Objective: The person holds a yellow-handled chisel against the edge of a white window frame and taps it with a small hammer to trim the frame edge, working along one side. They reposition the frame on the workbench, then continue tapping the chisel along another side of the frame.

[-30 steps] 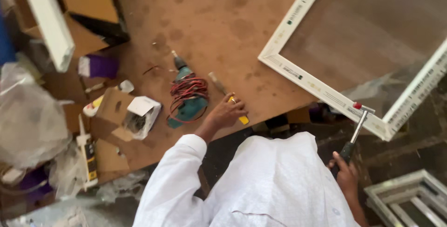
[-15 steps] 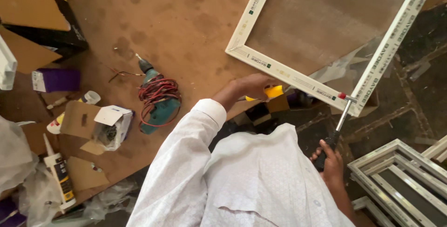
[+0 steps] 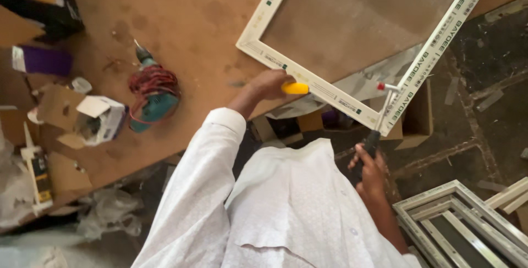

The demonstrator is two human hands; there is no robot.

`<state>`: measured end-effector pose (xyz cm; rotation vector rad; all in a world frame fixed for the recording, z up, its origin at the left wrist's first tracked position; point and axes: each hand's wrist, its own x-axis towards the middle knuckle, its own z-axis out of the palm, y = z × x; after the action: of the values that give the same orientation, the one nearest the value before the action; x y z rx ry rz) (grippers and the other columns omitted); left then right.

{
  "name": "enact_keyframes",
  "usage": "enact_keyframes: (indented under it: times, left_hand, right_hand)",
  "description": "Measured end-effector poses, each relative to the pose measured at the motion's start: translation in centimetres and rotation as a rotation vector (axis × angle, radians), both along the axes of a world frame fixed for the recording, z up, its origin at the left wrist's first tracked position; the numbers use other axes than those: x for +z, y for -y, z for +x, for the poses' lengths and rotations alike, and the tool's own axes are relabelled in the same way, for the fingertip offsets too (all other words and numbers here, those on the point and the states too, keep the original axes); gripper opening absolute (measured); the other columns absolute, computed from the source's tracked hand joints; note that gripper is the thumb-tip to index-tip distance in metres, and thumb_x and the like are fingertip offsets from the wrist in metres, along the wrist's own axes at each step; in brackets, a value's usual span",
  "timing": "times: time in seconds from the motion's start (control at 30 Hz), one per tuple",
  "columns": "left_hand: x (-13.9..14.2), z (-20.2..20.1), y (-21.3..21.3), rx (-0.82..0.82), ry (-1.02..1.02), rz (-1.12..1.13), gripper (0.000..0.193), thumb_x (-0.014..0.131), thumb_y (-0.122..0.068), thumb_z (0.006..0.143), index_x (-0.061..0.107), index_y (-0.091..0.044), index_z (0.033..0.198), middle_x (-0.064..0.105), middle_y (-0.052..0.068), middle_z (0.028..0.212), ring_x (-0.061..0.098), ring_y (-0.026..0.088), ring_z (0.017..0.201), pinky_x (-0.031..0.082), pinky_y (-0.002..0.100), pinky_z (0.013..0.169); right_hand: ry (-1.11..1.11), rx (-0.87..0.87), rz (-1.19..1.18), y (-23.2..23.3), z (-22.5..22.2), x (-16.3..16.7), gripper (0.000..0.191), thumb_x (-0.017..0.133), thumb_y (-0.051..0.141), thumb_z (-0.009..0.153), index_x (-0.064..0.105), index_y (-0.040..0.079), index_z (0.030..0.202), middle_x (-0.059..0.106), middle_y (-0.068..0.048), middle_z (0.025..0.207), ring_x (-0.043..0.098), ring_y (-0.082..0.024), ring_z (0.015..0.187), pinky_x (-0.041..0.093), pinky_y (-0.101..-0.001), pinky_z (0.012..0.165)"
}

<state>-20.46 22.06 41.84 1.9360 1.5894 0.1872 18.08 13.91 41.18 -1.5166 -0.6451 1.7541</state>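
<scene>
- A person in a white long-sleeved shirt [image 3: 275, 207] stood at the edge of a brown fibreboard workbench [image 3: 187, 20], seen from directly overhead.
- The left hand [image 3: 268, 85] was closed around a yellow-handled tool [image 3: 295, 88], its yellow end poking out beside the fingers, right at the near rail of a white window frame [image 3: 308, 81].
- The window frame lay flat on the workbench with one corner hanging past the table edge; mesh filled its opening.
- The right hand [image 3: 369, 168] was wrapped tightly around the black grip of a small hammer [image 3: 383, 111], held off the table; the hammer's metal head, tipped red, sat against the frame's overhanging corner.
- A teal electric drill [image 3: 154, 98] with a red cord coiled around it lay on the workbench, well to the left of the hands.
- An open cardboard box [image 3: 88, 118] sat near the drill.
- More white frames [image 3: 462, 224] were stacked on the floor at lower right.
</scene>
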Motion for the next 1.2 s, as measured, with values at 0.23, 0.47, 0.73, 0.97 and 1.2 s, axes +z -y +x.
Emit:
enact_keyframes:
  times: [0.23,0.47,0.73,0.97,1.2]
  left_hand:
    - [3.6,2.8,-2.1,0.034,-0.033,0.074,0.048,0.071,-0.031,0.090,0.060,-0.026,0.137,0.067,0.010,0.116,0.065,0.034,0.107,0.053,0.047,0.086]
    - [2.5,3.5,-6.0,-0.041,-0.243,0.258,0.040,0.065,-0.036,0.099,0.060,-0.029,0.138,0.067,0.008,0.112,0.067,0.029,0.104,0.052,0.042,0.085]
    - [-2.6,1.8,-8.1,0.197,-0.060,0.757,0.042,0.061,-0.017,0.101,0.054,-0.031,0.141,0.064,-0.002,0.122,0.063,0.018,0.109,0.044,0.035,0.096]
    - [-4.0,1.2,-7.6,0.279,-0.198,0.755,0.058,0.065,-0.012,0.098,0.056,-0.043,0.146,0.062,-0.005,0.109,0.060,0.014,0.099,0.041,0.036,0.095]
    - [-5.3,0.9,-8.1,0.354,-0.034,0.747,0.044,0.068,-0.024,0.099,0.054,-0.032,0.140,0.062,-0.007,0.120,0.057,0.016,0.118,0.036,0.039,0.104]
  right_hand:
    - [0.086,0.180,0.139,-6.9,-2.3,-0.2,0.018,0.072,0.007,0.093,0.062,0.004,0.108,0.058,-0.002,0.078,0.056,-0.013,0.059,0.049,-0.0268,0.050]
    - [0.217,0.251,0.304,-11.4,-6.3,-1.3,0.018,0.074,0.007,0.094,0.064,0.003,0.108,0.059,-0.001,0.080,0.053,-0.010,0.056,0.044,-0.0258,0.048]
    - [0.448,0.311,0.317,-11.4,-6.1,-2.7,0.020,0.076,0.007,0.096,0.063,0.001,0.109,0.059,-0.002,0.076,0.054,-0.009,0.053,0.042,-0.0247,0.047]
    - [0.444,0.282,0.278,-12.1,-5.7,-3.7,0.023,0.074,0.005,0.096,0.062,0.002,0.116,0.060,-0.001,0.080,0.055,-0.009,0.055,0.045,-0.0241,0.047]
    - [0.373,0.239,0.230,-12.1,-5.3,-3.9,0.023,0.071,0.006,0.099,0.061,0.003,0.119,0.060,-0.002,0.080,0.056,-0.009,0.059,0.049,-0.0241,0.050]
